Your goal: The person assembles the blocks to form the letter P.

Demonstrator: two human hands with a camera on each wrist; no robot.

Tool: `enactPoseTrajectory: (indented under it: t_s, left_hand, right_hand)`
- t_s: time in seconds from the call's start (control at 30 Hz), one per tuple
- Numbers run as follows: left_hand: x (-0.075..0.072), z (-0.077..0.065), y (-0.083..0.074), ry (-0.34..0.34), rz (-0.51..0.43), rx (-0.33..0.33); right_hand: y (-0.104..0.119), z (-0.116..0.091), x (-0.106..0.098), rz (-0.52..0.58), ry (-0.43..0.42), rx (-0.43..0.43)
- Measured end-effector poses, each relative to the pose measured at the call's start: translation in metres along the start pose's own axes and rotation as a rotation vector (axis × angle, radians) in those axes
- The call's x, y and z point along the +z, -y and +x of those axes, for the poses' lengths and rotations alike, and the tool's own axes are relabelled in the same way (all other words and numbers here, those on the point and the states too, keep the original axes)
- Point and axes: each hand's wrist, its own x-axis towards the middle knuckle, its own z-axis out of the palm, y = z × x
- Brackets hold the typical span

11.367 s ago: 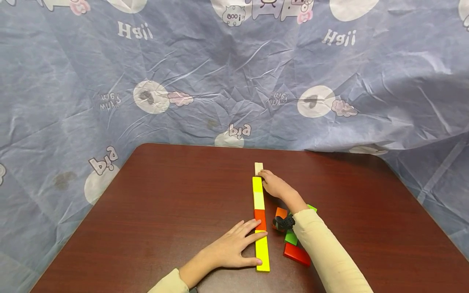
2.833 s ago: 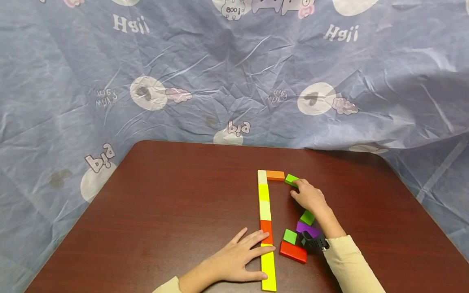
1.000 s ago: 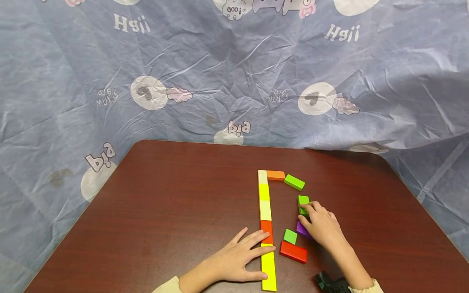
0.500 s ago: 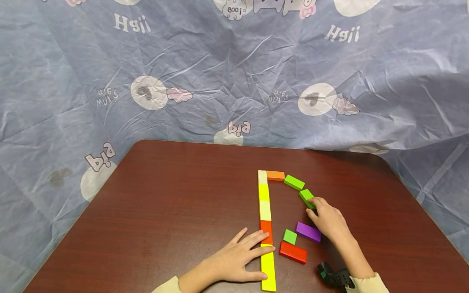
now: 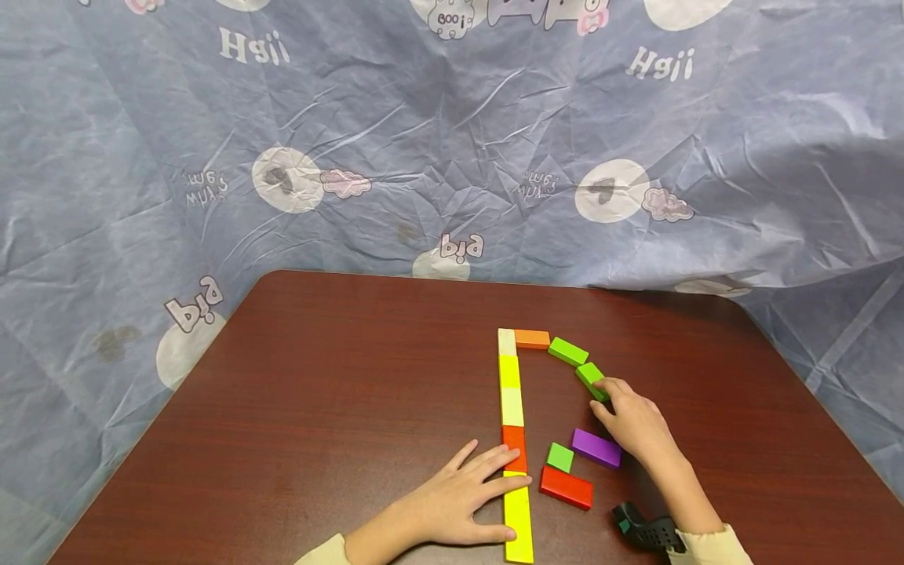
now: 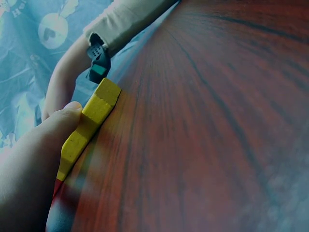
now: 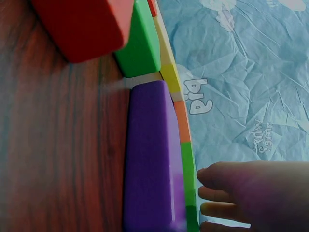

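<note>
My left hand (image 5: 452,502) lies with spread fingers over the lower end of a straight column of blocks. Its fingertips touch the red-orange block (image 5: 513,437) and the long yellow piece (image 5: 519,514); in the left wrist view the thumb rests against the yellow piece (image 6: 87,130). At the right, my right hand (image 5: 639,428) pinches the near end of a green block (image 5: 588,375), which lies slanted on the table. Its upper end sits at the corner of another green block (image 5: 568,351). An orange block (image 5: 532,339) links that one to the cream block (image 5: 507,342) atop the column.
Loose inside the curve lie a purple block (image 5: 596,448), a small green block (image 5: 560,457) and a red block (image 5: 566,487). A black wrist device (image 5: 644,530) is by the right sleeve. A patterned blue cloth (image 5: 424,141) hangs behind the brown table (image 5: 318,377).
Over the last second, my right hand moved the green block away from the purple block, up and right, and turned it slanted against the other green block's end. My left hand stayed put.
</note>
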Motion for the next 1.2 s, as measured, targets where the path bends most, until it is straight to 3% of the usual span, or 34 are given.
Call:
enactPoseTrajectory:
  t_s: [0.2,0.43,0.53,0.73,0.97,1.2]
  left_hand:
    - [0.000,0.000,0.000,0.009,-0.013,-0.001]
    - [-0.001,0.000,-0.001,0.010,-0.011,-0.003]
    - [-0.001,0.000,-0.001,0.008,-0.010,-0.001]
    - [-0.001,0.000,-0.002,0.006,-0.001,0.000]
    - [0.000,0.000,-0.001,0.004,-0.007,-0.004]
    - [0.000,0.000,0.000,0.000,-0.007,-0.002]
  right_hand:
    - [0.005,-0.014,-0.002,0.002,-0.004,-0.039]
    - [0.014,-0.043,0.001,0.042,-0.034,-0.162]
    - [0.014,-0.052,0.002,0.071,-0.040,-0.176]
    - [0.005,-0.056,0.003,0.101,-0.010,-0.114]
    - [-0.007,-0.048,0.006,0.071,-0.078,-0.015]
    - [-0.008,-0.038,0.007,0.124,-0.095,0.119]
